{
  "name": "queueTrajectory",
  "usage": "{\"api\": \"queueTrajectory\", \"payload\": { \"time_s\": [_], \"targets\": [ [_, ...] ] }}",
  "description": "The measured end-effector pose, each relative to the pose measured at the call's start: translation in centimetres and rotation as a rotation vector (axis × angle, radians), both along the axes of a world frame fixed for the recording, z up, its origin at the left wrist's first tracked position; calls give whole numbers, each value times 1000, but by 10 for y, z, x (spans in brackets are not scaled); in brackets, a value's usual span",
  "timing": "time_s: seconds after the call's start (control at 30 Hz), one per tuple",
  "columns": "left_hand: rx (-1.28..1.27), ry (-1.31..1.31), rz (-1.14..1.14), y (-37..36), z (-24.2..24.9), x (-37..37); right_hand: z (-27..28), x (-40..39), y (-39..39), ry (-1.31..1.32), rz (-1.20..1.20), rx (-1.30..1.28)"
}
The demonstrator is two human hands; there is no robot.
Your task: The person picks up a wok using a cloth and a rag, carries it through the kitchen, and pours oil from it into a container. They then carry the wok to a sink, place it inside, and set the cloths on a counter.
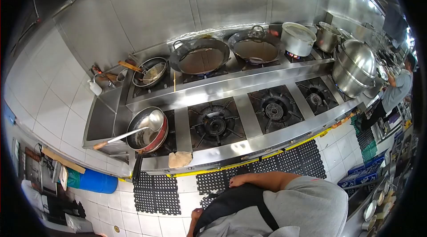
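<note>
My right hand (239, 180) is at the front of my black apron (229, 201), its fingers curled and nothing visible in them. Lower and to the left, my left hand (196, 214) shows only in part beside the apron, its fingers mostly hidden. Ahead on the left front burner sits a red wok (162, 138) with a black handle pointing toward me. A ladle (154, 121) with a wooden handle end rests in it. Just right of the wok, a folded tan cloth (180, 159) lies on the stove's front edge. Neither hand touches these things.
On the back row stand a small pan with a strainer (154, 72), two large dark woks (200, 59) holding brownish liquid, and pots (298, 39). A large steamer (355, 63) is at right. Another person (396, 88) stands beyond it. Black mats (155, 194) cover parts of the floor.
</note>
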State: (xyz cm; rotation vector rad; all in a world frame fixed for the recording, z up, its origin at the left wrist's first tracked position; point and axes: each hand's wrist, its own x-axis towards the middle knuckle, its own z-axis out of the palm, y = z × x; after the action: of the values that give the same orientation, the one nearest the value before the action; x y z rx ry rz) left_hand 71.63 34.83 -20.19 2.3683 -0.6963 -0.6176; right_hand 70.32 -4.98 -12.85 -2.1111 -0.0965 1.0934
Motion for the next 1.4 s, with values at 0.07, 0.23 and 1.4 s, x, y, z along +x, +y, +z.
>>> {"api": "queueTrajectory", "payload": {
  "time_s": [0.07, 0.23, 1.4],
  "targets": [
    [39, 153, 139, -3, -2, -9, -19, 5, -6, -47, 66, 16],
    [85, 181, 238, 6, 10, -11, -32, 13, -18, -2, 120, 19],
    [14, 133, 350, -10, 56, -30, -15, 7, -40, -46, 247, 145]
  ]
}}
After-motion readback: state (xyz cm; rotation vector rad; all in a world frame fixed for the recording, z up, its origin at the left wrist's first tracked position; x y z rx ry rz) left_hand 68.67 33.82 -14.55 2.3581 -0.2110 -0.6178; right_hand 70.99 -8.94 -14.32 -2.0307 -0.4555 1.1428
